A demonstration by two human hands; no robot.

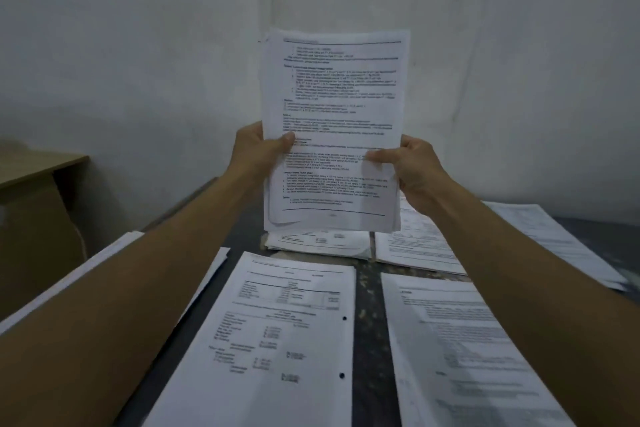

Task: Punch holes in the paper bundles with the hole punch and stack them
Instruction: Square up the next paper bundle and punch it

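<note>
Gripping the paper bundle [332,121] upright, apparently thumbs in front: both hands [258,149] [412,172].

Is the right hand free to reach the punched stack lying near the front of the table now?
Probably not yet. The right hand and left hand both grip the raised paper bundle. The punched stack lies uncovered below, so the way is free once the bundle is released.

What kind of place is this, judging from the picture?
Probably a plain office or back room: printed paper stacks cover a dark table, a wooden desk stands by a bare white wall, and both hands hold a bundle upright.
</note>
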